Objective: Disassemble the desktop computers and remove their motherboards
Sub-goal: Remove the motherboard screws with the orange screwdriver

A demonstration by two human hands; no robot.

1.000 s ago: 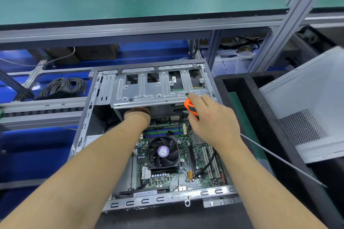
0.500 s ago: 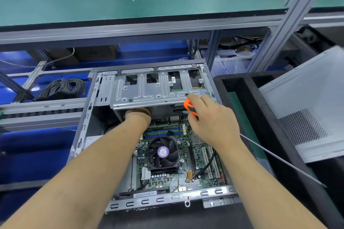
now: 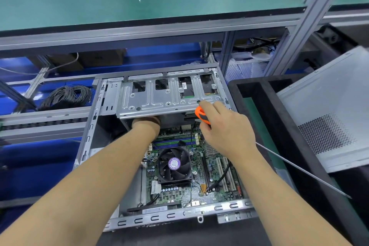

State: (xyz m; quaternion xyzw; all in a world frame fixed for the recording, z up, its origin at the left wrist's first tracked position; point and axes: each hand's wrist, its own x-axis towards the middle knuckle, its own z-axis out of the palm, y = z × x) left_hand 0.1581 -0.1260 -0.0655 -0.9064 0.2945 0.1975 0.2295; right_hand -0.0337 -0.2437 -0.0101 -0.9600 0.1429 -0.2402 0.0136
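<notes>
one motherboard (image 3: 179,170) sits in the open computer case (image 3: 89,136) at our 12 o'clock. our right hand (image 3: 225,128) grips an orange screwdriver (image 3: 201,115) at the drive cage (image 3: 159,102) edge, shaft pointing to 4 o'clock. our left hand (image 3: 146,121) reaches under the cage; we cannot tell its grip.

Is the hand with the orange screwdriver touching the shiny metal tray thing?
Touching. The head view shows the right hand, gripping the orange-handled screwdriver, with a fingertip resting on the silver metal drive cage.
</notes>
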